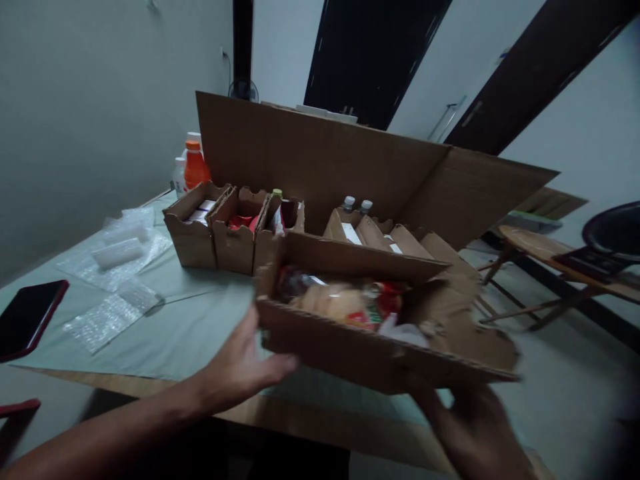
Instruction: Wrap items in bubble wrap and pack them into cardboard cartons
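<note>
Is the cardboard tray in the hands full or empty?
Partly filled: the cardboard tray, open-topped, shows packaged goods inside. Left hand and right hand grip its near side.

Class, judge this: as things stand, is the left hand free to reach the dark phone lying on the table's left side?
Probably not freely: the left hand is pressed against the cardboard box that both hands carry. The green table between it and the phone looks unobstructed, though.

Blurred right hand (pixel 475 427) under cardboard tray (pixel 370 350)
</note>
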A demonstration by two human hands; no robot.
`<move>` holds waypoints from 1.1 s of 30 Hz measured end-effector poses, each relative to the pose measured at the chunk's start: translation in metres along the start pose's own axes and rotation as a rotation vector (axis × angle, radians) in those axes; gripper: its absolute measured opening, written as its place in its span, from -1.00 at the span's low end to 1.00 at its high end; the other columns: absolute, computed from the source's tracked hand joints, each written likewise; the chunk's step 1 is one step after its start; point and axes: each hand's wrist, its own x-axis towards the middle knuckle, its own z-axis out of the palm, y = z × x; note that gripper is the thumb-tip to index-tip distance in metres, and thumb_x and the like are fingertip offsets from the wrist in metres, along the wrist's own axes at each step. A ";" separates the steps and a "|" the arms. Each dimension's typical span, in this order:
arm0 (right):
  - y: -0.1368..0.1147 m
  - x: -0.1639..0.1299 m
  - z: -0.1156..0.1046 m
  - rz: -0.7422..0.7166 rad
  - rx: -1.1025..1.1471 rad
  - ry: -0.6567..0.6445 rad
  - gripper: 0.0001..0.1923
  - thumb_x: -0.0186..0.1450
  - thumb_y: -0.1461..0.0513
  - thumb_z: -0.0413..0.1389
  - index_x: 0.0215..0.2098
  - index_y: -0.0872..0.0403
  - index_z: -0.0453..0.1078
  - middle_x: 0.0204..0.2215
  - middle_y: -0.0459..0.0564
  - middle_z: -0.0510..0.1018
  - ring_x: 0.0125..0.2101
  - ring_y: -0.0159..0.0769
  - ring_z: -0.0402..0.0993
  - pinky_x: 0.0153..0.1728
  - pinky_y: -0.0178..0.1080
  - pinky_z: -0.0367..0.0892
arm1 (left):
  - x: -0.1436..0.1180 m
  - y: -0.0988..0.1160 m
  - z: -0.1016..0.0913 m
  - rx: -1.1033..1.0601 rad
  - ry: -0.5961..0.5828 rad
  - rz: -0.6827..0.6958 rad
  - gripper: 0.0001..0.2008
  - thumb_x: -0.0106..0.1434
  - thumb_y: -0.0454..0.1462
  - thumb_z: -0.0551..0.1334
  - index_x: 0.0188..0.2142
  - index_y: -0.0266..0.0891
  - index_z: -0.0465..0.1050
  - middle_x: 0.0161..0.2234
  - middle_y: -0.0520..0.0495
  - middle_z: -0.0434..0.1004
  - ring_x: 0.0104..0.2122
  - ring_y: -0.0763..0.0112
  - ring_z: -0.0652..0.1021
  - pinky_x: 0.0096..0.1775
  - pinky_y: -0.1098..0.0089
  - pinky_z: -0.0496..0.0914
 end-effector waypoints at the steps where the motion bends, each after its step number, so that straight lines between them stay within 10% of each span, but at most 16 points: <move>1: -0.013 0.002 0.009 -0.031 0.034 -0.044 -0.52 0.19 -0.24 0.10 -0.40 -0.04 0.51 -0.59 -0.02 0.55 -0.60 -0.13 0.45 -0.62 -0.15 0.36 | -0.009 0.002 -0.016 0.033 0.086 -0.029 -0.28 0.08 0.06 0.41 0.14 -0.18 0.32 0.07 -0.21 0.50 0.08 -0.10 0.48 0.10 0.01 0.43; 5: -0.065 0.050 0.026 -0.171 0.217 -0.021 -0.50 0.23 -0.21 0.10 -0.24 0.01 0.51 -0.34 0.03 0.63 -0.33 -0.07 0.55 -0.33 -0.10 0.46 | 0.018 0.031 -0.057 0.061 0.306 0.133 -0.22 0.09 -0.01 0.42 0.22 -0.17 0.22 0.12 -0.14 0.46 0.16 -0.07 0.43 0.16 0.08 0.39; 9: -0.053 0.069 0.025 -0.058 0.217 0.037 -0.44 0.21 -0.19 0.11 -0.09 0.05 0.48 -0.18 0.11 0.63 -0.14 0.05 0.53 -0.18 -0.02 0.44 | 0.075 0.029 -0.037 -0.079 0.234 0.232 -0.25 0.07 -0.08 0.38 0.20 -0.25 0.23 0.04 -0.13 0.52 0.07 0.03 0.49 0.10 0.14 0.41; 14: 0.015 0.005 0.051 0.188 0.056 0.073 -0.36 0.13 -0.25 0.08 -0.15 0.08 0.48 -0.21 0.21 0.63 -0.05 0.22 0.50 -0.07 0.12 0.41 | 0.096 -0.033 0.009 -0.178 0.012 0.067 -0.33 -0.04 -0.20 0.31 0.10 -0.32 0.35 -0.06 -0.12 0.55 -0.02 0.04 0.50 0.04 0.16 0.42; 19: 0.059 -0.065 0.085 0.183 0.117 -0.047 -0.47 0.21 -0.13 0.14 -0.03 0.04 0.43 -0.15 0.13 0.62 -0.11 0.05 0.56 -0.04 -0.02 0.44 | 0.107 -0.077 0.009 -0.164 -0.119 0.048 -0.27 -0.04 -0.18 0.28 0.16 -0.33 0.35 0.09 -0.15 0.50 0.12 -0.08 0.41 0.18 0.05 0.30; 26: 0.124 -0.064 0.100 0.334 0.288 -0.034 -0.41 0.17 -0.15 0.17 0.00 0.04 0.39 -0.13 0.14 0.64 -0.15 0.01 0.60 -0.17 -0.13 0.51 | 0.049 -0.099 0.018 0.136 0.120 -0.006 -0.20 0.25 -0.12 0.25 0.40 -0.18 -0.04 0.41 -0.25 -0.01 0.38 0.00 0.08 0.35 -0.04 -0.02; 33: 0.108 -0.036 0.128 0.391 0.504 -0.200 -0.47 0.13 -0.18 0.20 -0.18 0.05 0.54 -0.17 0.15 0.68 -0.13 0.09 0.60 -0.16 -0.04 0.53 | 0.020 -0.112 0.074 0.150 -0.019 0.023 -0.21 0.34 0.03 0.18 0.43 -0.11 -0.11 0.46 -0.20 -0.23 0.43 -0.03 -0.11 0.38 -0.10 -0.14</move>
